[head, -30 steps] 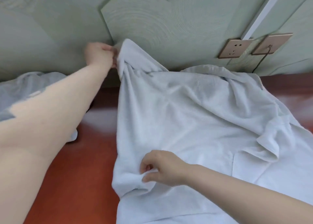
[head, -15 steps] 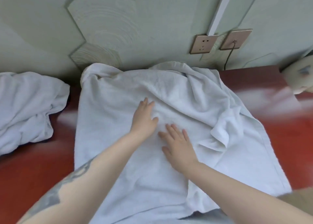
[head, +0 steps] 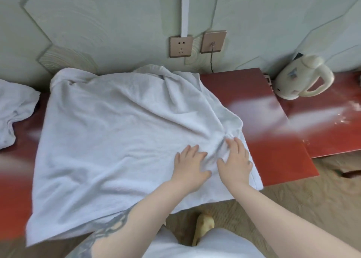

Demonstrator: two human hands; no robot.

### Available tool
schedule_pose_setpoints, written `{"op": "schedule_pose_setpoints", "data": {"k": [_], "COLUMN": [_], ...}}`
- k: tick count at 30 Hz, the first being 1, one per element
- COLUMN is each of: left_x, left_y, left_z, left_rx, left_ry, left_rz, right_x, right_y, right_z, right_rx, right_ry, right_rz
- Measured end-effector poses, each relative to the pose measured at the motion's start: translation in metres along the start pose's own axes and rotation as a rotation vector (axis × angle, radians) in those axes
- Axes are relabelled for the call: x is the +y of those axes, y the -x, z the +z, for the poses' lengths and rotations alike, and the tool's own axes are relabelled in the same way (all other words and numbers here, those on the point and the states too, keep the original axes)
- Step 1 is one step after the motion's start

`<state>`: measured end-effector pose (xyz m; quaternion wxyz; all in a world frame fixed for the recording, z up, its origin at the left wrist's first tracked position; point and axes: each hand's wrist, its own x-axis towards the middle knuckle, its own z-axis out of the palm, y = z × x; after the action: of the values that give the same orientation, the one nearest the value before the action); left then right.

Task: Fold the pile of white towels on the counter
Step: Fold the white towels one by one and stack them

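So far unfolded, the large white terry towel (head: 117,140) lies flattened under both spread hands, left hand (head: 190,165) and right hand (head: 235,160), another crumpled white towel (head: 13,111) waiting beside it.

Cream kettle (head: 298,80) on red counter (head: 244,93) (far right), 2 wall sockets (head: 180,46), patterned carpet (head: 312,195)

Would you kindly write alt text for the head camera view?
Both hands, left hand and right hand, press flat on a white towel spread over a red counter. Crumpled towels lie left; a cream kettle stands right.
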<state>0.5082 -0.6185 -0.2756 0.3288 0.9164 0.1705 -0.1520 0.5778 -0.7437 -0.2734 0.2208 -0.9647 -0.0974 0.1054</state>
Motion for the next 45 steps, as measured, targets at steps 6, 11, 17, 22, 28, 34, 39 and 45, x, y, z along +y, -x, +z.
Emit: {"op": "schedule_pose_setpoints", "data": {"k": [6,11,17,22,28,34,39,45], "left_x": [0.037,0.033,0.027,0.014,0.031,0.065,0.073,0.047], "left_y": [0.006,0.016,0.038,0.069,0.059,0.045,0.05,0.057], "left_z": [0.041,0.046,0.01,0.018,0.039,0.056,0.058,0.014], "left_rx": [0.13,0.277,0.678,0.538,0.213,0.338,0.391,0.406], "left_ry": [-0.103,-0.157,-0.033,-0.286,-0.282,-0.272,0.186,0.723], "left_rz": [0.0,0.011,0.058,-0.065,-0.134,0.025,-0.067,-0.179], "right_x": [0.034,0.037,0.046,0.068,0.08,0.065,0.047,0.016], "right_y": [-0.018,-0.045,-0.013,0.048,0.039,0.029,0.052,0.008], "right_z": [-0.025,-0.044,-0.076,-0.054,-0.048,-0.053,-0.051,-0.048], "right_rx": [-0.093,-0.07,-0.157,-0.244,-0.419,-0.428,-0.619,-0.548], "right_ry": [-0.645,-1.006,-1.306,-1.092,-0.982,-1.163,-1.099,-1.088], "right_rz": [0.342,0.585,0.621,0.655,0.543,0.567,0.238,0.238]}}
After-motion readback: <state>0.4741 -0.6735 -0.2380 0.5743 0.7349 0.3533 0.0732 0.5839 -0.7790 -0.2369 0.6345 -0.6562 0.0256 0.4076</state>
